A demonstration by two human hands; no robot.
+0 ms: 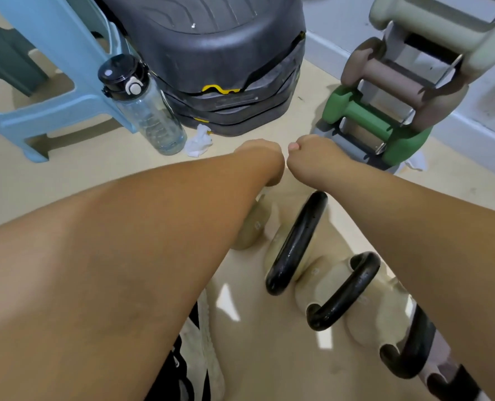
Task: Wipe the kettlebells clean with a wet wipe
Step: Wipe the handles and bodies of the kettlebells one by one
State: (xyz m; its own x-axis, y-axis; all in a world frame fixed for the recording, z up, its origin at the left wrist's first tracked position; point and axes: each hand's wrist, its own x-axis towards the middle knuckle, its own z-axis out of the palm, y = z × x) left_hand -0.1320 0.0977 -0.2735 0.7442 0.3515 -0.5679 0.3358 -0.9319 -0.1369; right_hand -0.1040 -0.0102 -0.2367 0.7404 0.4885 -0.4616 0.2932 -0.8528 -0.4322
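Several beige kettlebells with black handles stand in a row on the floor: one partly under my left wrist, then one, one and one toward the lower right. My left hand and my right hand are bent downward, side by side and almost touching, above the far end of the row. I see only their backs and the right thumb tip; the fingers and anything in them are hidden. A sliver of white shows under my left hand.
A crumpled white wipe lies by a clear water bottle, and another wipe lies beside the dumbbell rack. A black stepper and a blue plastic stool stand behind. The floor is beige.
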